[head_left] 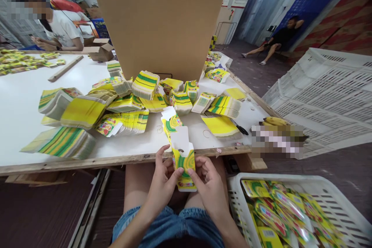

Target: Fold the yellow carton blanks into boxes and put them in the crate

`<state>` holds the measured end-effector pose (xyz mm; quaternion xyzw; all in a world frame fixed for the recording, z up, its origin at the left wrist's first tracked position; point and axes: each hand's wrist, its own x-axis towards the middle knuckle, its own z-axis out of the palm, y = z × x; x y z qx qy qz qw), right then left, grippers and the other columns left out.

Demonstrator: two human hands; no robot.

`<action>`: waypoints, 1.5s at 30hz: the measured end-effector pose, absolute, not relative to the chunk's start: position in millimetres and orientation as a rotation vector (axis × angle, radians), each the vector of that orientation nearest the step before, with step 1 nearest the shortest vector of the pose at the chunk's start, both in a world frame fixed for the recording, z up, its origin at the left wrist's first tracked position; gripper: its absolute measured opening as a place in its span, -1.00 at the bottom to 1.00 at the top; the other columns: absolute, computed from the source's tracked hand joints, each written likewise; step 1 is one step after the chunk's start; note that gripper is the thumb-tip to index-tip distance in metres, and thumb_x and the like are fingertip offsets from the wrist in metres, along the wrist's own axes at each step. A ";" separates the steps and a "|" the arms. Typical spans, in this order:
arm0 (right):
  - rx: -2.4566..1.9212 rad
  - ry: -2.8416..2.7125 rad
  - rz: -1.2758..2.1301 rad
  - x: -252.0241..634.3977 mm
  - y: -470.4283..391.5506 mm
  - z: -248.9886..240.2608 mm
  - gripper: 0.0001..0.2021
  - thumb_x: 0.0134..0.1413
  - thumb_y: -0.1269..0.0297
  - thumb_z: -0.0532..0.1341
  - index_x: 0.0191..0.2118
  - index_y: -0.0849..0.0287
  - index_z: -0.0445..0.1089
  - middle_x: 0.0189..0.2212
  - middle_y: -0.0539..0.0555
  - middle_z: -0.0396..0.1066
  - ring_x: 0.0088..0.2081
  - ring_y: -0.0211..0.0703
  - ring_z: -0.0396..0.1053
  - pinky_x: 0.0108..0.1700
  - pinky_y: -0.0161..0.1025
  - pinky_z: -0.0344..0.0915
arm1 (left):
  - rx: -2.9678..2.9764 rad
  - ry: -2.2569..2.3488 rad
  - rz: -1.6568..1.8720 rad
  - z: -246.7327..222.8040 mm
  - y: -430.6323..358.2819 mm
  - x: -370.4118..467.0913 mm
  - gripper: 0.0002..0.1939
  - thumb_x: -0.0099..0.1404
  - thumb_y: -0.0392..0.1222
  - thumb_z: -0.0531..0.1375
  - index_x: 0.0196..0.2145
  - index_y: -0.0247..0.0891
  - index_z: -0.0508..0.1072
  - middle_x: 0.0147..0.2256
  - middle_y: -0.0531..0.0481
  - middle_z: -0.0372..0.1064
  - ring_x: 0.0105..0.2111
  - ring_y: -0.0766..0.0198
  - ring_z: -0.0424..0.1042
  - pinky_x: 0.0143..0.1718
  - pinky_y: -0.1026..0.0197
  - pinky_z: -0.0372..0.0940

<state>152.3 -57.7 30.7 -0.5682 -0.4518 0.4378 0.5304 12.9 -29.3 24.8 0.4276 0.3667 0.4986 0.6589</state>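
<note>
Between my two hands, over my lap at the table's front edge, is a small yellow and green printed box (pixel 186 164) with a white flap raised at its top. My left hand (pixel 165 176) pinches its left side, thumb on the front. On the right side, my right hand (pixel 209 178) holds it the same way, with the thumb on the front. Another printed carton (pixel 171 123) with a white flap lies just beyond, partly hidden behind the held box. Stacks of flat yellow cartons (pixel 83 111) spread across the white table (pixel 23 104).
A tall brown cardboard sheet (pixel 162 19) stands behind the stacks. A black pen (pixel 241 128) lies near bananas (pixel 274 121). At lower right, a white basket (pixel 308 178) holds filled packs. White crates (pixel 325 97) stand at right. One person sits at far left, another at back right.
</note>
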 end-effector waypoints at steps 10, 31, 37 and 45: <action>-1.157 -1.264 1.314 179.8 -55.7 42.5 -0.79 0.21 0.17 0.20 -0.08 0.09 0.36 -0.28 0.05 0.45 -0.29 -0.18 0.41 -0.26 -0.31 0.35 | 0.942 0.516 0.808 32.5 -27.6 -6.4 -0.59 0.19 -0.27 0.32 -0.06 -0.16 0.24 -0.21 -0.03 0.47 -0.29 0.29 0.49 -0.25 0.28 0.34; -1.442 -1.410 1.193 187.4 -51.6 48.8 -0.61 0.07 0.16 0.28 0.03 0.11 0.44 -0.41 0.03 0.51 -0.40 -0.12 0.40 -0.35 -0.26 0.32 | 1.371 0.826 0.786 33.9 -31.3 1.0 -0.53 0.31 -0.30 0.13 0.17 -0.16 0.25 -0.04 -0.15 0.45 -0.06 0.13 0.45 -0.05 0.15 0.33; -1.570 -1.502 0.968 179.2 -50.2 44.6 -0.72 0.09 0.27 0.24 -0.05 0.12 0.42 -0.64 -0.13 0.28 -0.58 -0.26 0.19 -0.50 -0.35 0.09 | 1.239 0.728 0.778 35.9 -31.3 3.6 -0.51 0.30 -0.28 0.16 0.17 -0.15 0.21 -0.02 -0.18 0.43 -0.06 0.10 0.45 -0.06 0.12 0.34; -1.483 -1.427 0.842 184.7 -58.4 44.6 -0.67 0.10 0.15 0.27 -0.02 0.10 0.47 -0.41 0.03 0.47 -0.39 -0.14 0.39 -0.33 -0.27 0.30 | 1.124 0.680 0.798 38.7 -33.7 15.7 -0.55 0.23 -0.30 0.25 0.07 -0.15 0.29 -0.08 -0.14 0.48 -0.19 0.15 0.50 -0.14 0.15 0.36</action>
